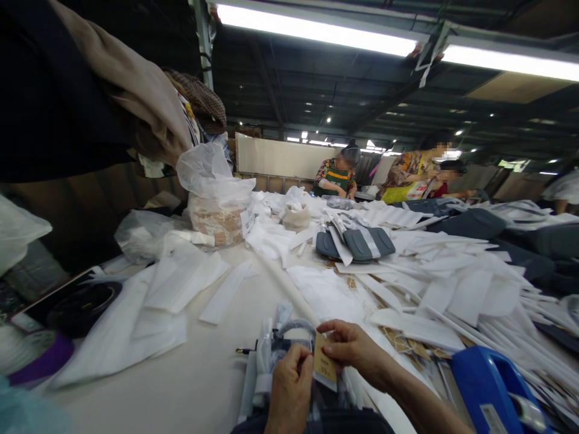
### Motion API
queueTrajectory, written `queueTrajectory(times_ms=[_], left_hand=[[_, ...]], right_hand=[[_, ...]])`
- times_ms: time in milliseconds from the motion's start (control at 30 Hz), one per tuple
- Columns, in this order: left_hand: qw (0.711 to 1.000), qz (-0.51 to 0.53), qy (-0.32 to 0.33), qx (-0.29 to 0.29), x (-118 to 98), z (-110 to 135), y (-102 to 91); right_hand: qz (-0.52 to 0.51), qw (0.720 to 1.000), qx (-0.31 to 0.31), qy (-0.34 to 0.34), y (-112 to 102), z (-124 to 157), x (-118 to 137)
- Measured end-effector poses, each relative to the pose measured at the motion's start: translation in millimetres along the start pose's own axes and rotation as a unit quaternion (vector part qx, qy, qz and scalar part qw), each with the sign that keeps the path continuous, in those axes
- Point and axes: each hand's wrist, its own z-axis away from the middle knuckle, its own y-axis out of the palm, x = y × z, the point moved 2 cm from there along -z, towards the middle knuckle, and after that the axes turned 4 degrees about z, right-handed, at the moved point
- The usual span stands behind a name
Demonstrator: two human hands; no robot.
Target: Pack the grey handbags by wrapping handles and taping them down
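At far left, a purple-banded white roll (43,364) stands near a black round object (84,307) at the edge of the pale counter (194,377). Overlapping white foam sheets (154,307) lie next, with a plastic-wrapped brown bundle (217,226) behind them and a single foam strip (226,295) to their right. At lower centre, on the near part of the counter, is a dark bag (353,422) with a curved handle (296,327) wrapped in clear plastic. The left hand (292,383) is over it, thumb and forefinger pinched together at the left edge of a tan hang tag (324,363); what lies between them is hidden. The tag is tilted, just in front of the handle. From the right, the right hand (357,349) has its fingers clamped on the tag's upper part. Behind, a co-worker in a green apron (335,181) bends over the counter. Farther right are banded dark grey panels (368,243), heaped white strips (474,289) and, nearest, a blue plastic container (484,386).
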Motion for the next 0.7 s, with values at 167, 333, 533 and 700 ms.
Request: queueTrajectory(times_ms=[167,333,533,700], left_hand=[[0.998,0.007,-0.055,0.021,4,12,-3.8],[0.989,0.012,-0.107,0.099,-5,26,-3.5],[0.985,0.061,-0.128,0.101,4,37,1.5],[0.944,0.233,-0.208,0.109,15,47,21.6]], right_hand=[[-0.011,1.000,-0.027,0.009,-1,4,-9],[-0.043,0.996,-0.075,-0.013,17,1,-13],[-0.085,0.984,-0.149,-0.054,26,-3,-16],[-0.119,0.978,-0.164,-0.051,34,0,-24]])
